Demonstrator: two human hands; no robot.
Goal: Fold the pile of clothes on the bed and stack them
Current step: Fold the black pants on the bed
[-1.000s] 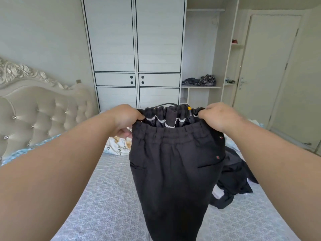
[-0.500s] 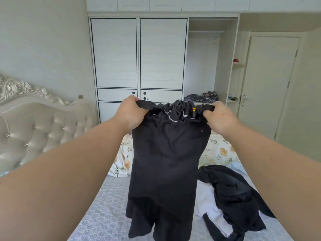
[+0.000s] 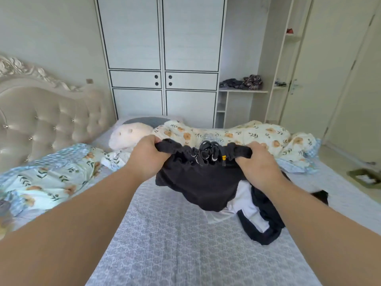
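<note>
Lowered since the earlier frame, the black trousers (image 3: 198, 182) are now draped over the bed (image 3: 165, 244), gripped at the waistband by the left hand (image 3: 149, 155) and right hand (image 3: 254, 164). Laying flat is judged in hand; smoothing beside the unfolded pile (image 3: 261, 219) is called for next.

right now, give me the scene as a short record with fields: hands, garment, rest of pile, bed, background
left hand: left hand grips one end of the waistband
right hand: right hand grips the other end
garment: black trousers, waistband bunched, drawstring showing, body draped down onto the bed
rest of pile: dark garment and white garment, unfolded, under and right of the trousers
bed: grey patterned sheet; floral quilt behind the hands
background: white wardrobe, doors closed
</note>
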